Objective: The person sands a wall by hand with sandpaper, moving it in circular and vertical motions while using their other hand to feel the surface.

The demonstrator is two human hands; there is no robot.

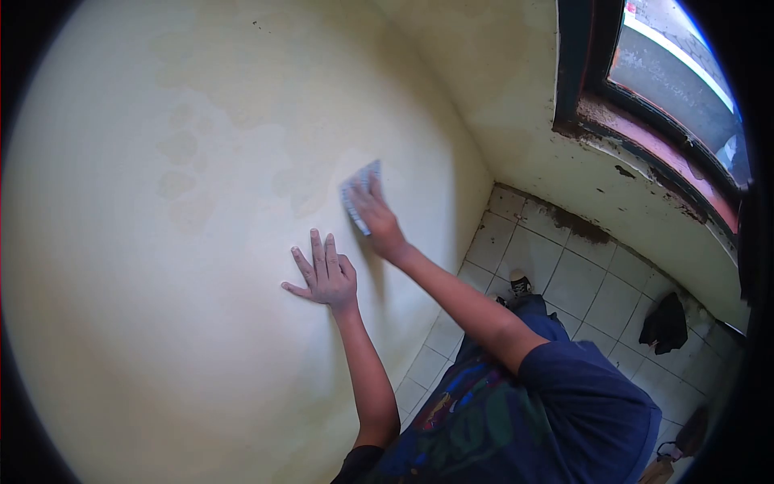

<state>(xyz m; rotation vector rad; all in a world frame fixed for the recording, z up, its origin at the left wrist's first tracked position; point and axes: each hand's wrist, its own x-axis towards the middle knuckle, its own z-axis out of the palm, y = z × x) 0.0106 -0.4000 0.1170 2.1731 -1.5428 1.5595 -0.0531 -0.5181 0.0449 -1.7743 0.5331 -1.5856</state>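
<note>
My right hand presses a folded grey-white sheet flat against the pale yellow wall. The sheet sticks out past the fingers on the left and at the top, and the hand is slightly blurred. Below and to the left of it, my left hand lies on the same wall with its fingers spread and nothing in it. Faint damp-looking patches mark the wall to the left of both hands.
A dark-framed window with a worn pink sill is at the upper right. Below lies a white tiled floor, with a black cloth-like item on it. The wall corner runs down between wall and window side.
</note>
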